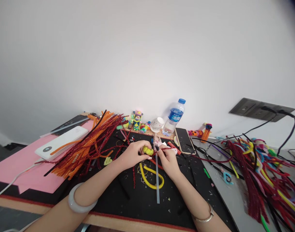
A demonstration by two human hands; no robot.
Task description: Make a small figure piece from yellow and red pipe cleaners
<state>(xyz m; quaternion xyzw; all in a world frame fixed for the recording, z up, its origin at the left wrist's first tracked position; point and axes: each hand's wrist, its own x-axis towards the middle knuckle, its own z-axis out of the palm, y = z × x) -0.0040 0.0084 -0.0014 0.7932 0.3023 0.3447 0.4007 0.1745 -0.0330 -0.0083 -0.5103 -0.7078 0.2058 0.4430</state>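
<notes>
We record, centre: left hand point(135, 154), fingers gripping yellow coil point(148, 150); right hand point(169, 160), fingers curled beside translucent stick point(157, 183), exact hold unclear. We list yellow loop point(151, 186) beneath stick, bottle point(174, 116) far, orange stems point(73, 159) left.

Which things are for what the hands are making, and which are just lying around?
Probably for the job:
- yellow coil, held in the left hand
- clear stick, by the right hand
- yellow loop, just below the hands

Probably just lying around:
- water bottle
- paper cup
- phone
</notes>
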